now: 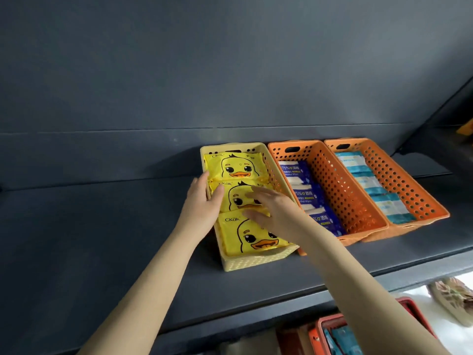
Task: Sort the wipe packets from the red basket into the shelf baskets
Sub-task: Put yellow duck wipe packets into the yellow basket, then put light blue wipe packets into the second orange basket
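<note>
Both hands work at the yellow basket [256, 262] on the shelf [102, 239]. The right grip [273, 211] is released, with its fingers straight and flat over the middle duck packet [236, 198]. It is blurred, so I cannot tell whether it presses or only hovers. The left grip [202, 198] straddles the basket's left wall, thumb on that same packet and fingers outside. I cannot tell whether it pinches or merely steadies.

One duck packet [233, 165] lies beyond the fingertips and another [256, 239] lies under the right wrist, so three overlap in a row. The step looks like seating the middle packet. To do it well, hold the wall firm with the left grip so the light basket does not slide. Flatten with the right palm and tuck the packet's edge under its neighbour so the row stays even.

The orange basket [358, 201] lies just right of the right grip. Below the right forearm, the red basket [409, 303] seems to hold teal packets [343, 339], so sorting is likely unfinished.
</note>
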Action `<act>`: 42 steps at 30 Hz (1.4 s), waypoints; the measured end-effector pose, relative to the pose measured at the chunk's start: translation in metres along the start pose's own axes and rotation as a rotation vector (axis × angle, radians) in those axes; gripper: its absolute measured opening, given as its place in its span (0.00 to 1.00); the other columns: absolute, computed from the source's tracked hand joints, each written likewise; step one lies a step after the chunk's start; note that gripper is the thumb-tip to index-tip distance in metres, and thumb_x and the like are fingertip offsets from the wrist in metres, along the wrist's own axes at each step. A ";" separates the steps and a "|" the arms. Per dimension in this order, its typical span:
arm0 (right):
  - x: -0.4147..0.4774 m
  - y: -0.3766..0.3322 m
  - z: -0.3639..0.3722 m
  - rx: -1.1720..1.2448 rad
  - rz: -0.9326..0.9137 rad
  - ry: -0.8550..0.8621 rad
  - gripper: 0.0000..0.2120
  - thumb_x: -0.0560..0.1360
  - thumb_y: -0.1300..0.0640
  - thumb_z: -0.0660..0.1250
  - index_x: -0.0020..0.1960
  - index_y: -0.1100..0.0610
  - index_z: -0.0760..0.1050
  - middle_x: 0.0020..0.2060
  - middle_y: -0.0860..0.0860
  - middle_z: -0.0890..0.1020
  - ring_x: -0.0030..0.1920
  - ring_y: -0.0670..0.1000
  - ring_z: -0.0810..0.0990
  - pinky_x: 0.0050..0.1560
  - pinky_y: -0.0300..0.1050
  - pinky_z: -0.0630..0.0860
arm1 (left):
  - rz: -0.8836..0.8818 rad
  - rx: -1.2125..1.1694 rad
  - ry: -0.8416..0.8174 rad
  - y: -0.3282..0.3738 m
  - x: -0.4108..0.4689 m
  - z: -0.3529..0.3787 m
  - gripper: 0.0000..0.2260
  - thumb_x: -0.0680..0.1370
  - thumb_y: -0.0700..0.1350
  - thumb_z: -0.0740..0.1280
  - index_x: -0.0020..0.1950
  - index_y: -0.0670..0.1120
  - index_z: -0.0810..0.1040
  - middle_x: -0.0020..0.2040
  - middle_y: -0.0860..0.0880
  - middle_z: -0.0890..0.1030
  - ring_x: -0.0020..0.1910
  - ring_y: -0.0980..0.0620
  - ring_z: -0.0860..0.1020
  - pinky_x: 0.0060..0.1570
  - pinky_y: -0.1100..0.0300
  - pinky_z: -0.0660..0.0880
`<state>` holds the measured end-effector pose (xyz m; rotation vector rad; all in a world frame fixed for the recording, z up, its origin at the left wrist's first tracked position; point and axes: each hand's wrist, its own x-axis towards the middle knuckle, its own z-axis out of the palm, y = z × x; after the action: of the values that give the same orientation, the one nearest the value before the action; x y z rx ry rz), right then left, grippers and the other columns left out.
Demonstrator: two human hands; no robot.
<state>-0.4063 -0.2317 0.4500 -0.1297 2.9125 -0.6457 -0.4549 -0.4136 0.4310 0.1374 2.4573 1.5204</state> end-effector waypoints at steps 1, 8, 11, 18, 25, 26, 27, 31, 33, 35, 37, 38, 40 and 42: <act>-0.008 0.001 -0.008 0.003 -0.010 0.076 0.26 0.77 0.42 0.63 0.72 0.52 0.69 0.73 0.49 0.69 0.71 0.51 0.68 0.70 0.49 0.67 | 0.032 0.144 0.015 0.003 -0.003 -0.004 0.25 0.81 0.57 0.59 0.77 0.54 0.60 0.80 0.49 0.53 0.78 0.47 0.53 0.73 0.43 0.57; -0.127 0.041 -0.054 -0.048 0.196 0.478 0.20 0.76 0.50 0.68 0.67 0.54 0.75 0.62 0.51 0.80 0.58 0.54 0.79 0.54 0.42 0.71 | 0.478 0.408 0.089 0.051 -0.059 0.029 0.18 0.81 0.50 0.62 0.69 0.48 0.72 0.71 0.51 0.69 0.70 0.52 0.67 0.68 0.54 0.65; -0.204 0.053 -0.042 -0.010 0.269 0.589 0.16 0.76 0.54 0.69 0.63 0.55 0.78 0.57 0.53 0.82 0.53 0.57 0.81 0.51 0.47 0.75 | 0.642 0.413 0.014 0.059 -0.099 0.071 0.15 0.80 0.47 0.63 0.66 0.47 0.74 0.67 0.52 0.73 0.66 0.54 0.71 0.65 0.57 0.68; -0.405 0.082 0.030 0.062 0.550 0.554 0.14 0.77 0.53 0.69 0.62 0.53 0.78 0.55 0.51 0.83 0.55 0.55 0.81 0.54 0.44 0.73 | 0.775 0.344 -0.247 0.037 -0.242 0.185 0.12 0.80 0.44 0.64 0.63 0.47 0.78 0.62 0.54 0.77 0.61 0.57 0.73 0.61 0.63 0.68; -0.509 0.147 0.096 0.176 0.768 0.550 0.13 0.74 0.57 0.71 0.58 0.55 0.81 0.51 0.52 0.84 0.50 0.56 0.80 0.49 0.39 0.68 | 0.720 0.375 -0.474 -0.006 -0.312 0.275 0.17 0.78 0.50 0.57 0.60 0.47 0.79 0.57 0.54 0.80 0.57 0.58 0.75 0.59 0.66 0.69; -0.514 0.162 0.103 0.187 0.790 0.536 0.13 0.74 0.58 0.71 0.58 0.55 0.81 0.51 0.52 0.84 0.50 0.56 0.80 0.50 0.40 0.69 | 0.694 0.387 -0.497 -0.014 -0.314 0.289 0.17 0.78 0.51 0.57 0.60 0.47 0.79 0.58 0.55 0.79 0.58 0.58 0.76 0.59 0.66 0.70; -0.517 0.181 0.112 0.200 0.805 0.521 0.13 0.74 0.58 0.71 0.59 0.55 0.81 0.51 0.53 0.84 0.51 0.57 0.80 0.51 0.42 0.70 | 0.669 0.399 -0.513 -0.023 -0.313 0.303 0.17 0.78 0.51 0.57 0.61 0.48 0.78 0.58 0.55 0.79 0.58 0.57 0.76 0.60 0.65 0.71; -0.507 0.260 0.145 0.291 0.858 0.444 0.14 0.75 0.59 0.69 0.60 0.55 0.80 0.54 0.54 0.84 0.52 0.58 0.80 0.53 0.48 0.74 | 0.518 0.421 -0.582 -0.061 -0.291 0.369 0.17 0.78 0.51 0.58 0.63 0.47 0.77 0.60 0.53 0.78 0.60 0.55 0.75 0.61 0.59 0.71; -0.495 0.299 0.162 0.331 0.877 0.394 0.13 0.76 0.60 0.68 0.61 0.57 0.79 0.54 0.55 0.83 0.52 0.59 0.81 0.52 0.46 0.73 | 0.446 0.429 -0.617 -0.083 -0.273 0.405 0.14 0.79 0.46 0.62 0.63 0.46 0.77 0.61 0.52 0.78 0.60 0.53 0.75 0.61 0.58 0.72; -0.482 0.337 0.181 0.375 0.906 0.319 0.14 0.76 0.61 0.67 0.61 0.59 0.79 0.56 0.55 0.83 0.54 0.59 0.81 0.52 0.45 0.72 | 0.368 0.449 -0.655 -0.102 -0.253 0.443 0.14 0.80 0.43 0.63 0.64 0.45 0.76 0.62 0.50 0.77 0.60 0.52 0.76 0.61 0.56 0.73; -0.468 0.375 0.203 0.425 0.953 0.251 0.15 0.77 0.61 0.66 0.63 0.60 0.78 0.58 0.56 0.82 0.55 0.59 0.81 0.53 0.45 0.73 | 0.284 0.479 -0.683 -0.121 -0.232 0.481 0.14 0.80 0.42 0.63 0.65 0.45 0.75 0.63 0.49 0.76 0.61 0.52 0.75 0.61 0.60 0.71; -0.462 0.393 0.215 0.452 0.976 0.217 0.15 0.77 0.61 0.66 0.63 0.60 0.77 0.58 0.56 0.81 0.56 0.59 0.80 0.54 0.46 0.73 | 0.246 0.493 -0.696 -0.131 -0.222 0.499 0.14 0.80 0.43 0.63 0.65 0.45 0.75 0.63 0.49 0.76 0.62 0.51 0.75 0.61 0.61 0.70; -0.449 0.431 0.243 0.472 1.008 0.168 0.15 0.77 0.60 0.66 0.63 0.61 0.76 0.59 0.57 0.81 0.57 0.59 0.80 0.54 0.48 0.74 | 0.184 0.535 -0.716 -0.152 -0.200 0.537 0.14 0.80 0.44 0.63 0.66 0.45 0.75 0.64 0.48 0.76 0.63 0.51 0.74 0.62 0.62 0.69; -0.436 0.467 0.268 0.497 1.040 0.079 0.17 0.78 0.58 0.66 0.64 0.62 0.74 0.60 0.58 0.80 0.58 0.60 0.79 0.56 0.50 0.74 | 0.146 0.585 -0.733 -0.171 -0.180 0.574 0.16 0.81 0.45 0.63 0.68 0.44 0.74 0.65 0.47 0.76 0.64 0.49 0.74 0.64 0.59 0.69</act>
<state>0.0449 0.1306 0.0686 1.3492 2.2706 -1.0736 -0.1247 -0.0310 0.0631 0.8262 2.1923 0.5641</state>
